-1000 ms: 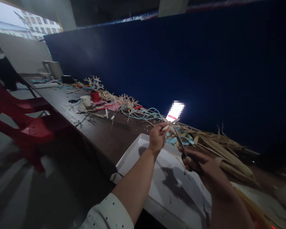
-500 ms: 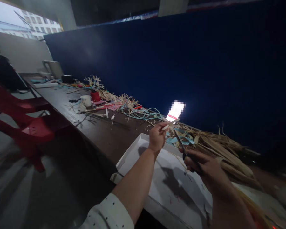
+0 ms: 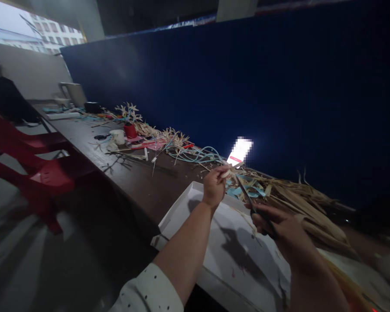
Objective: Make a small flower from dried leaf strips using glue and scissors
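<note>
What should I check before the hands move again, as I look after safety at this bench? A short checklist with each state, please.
1. Left hand has hold of the pale strip: ok, pinched at the fingertips.
2. Right hand grips the scissors: ok, fingers around the dark handles.
3. Left hand well away from the scissors: not ok, its fingertips are right by their tip.
4. Scissors open or shut on the strip: cannot tell, too small and dim.
5. Box underneath: ok, it lies below the hands and forearms.
6. Phone clear of the strip: cannot tell, they overlap in this view.
</note>
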Demonstrator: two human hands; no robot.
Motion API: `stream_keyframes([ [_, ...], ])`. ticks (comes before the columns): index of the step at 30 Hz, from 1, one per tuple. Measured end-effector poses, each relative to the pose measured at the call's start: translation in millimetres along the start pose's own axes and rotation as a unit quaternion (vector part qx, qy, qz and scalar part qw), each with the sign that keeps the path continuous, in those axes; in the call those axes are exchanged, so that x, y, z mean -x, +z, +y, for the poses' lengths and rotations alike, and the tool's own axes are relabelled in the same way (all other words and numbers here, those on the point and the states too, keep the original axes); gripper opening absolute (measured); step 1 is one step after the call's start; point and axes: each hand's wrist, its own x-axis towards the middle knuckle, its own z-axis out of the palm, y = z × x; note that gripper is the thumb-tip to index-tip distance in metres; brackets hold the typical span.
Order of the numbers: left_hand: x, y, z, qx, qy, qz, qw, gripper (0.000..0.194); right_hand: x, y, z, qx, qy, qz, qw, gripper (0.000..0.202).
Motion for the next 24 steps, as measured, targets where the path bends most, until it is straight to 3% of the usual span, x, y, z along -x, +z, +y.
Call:
stream_keyframes([
  [24, 0.7, -2.4, 7.2, -0.051, 0.048, -0.015, 0.997, 0.017, 1.2, 2.7, -2.5, 0.000, -0.002, 0.010, 1.000, 0.046],
])
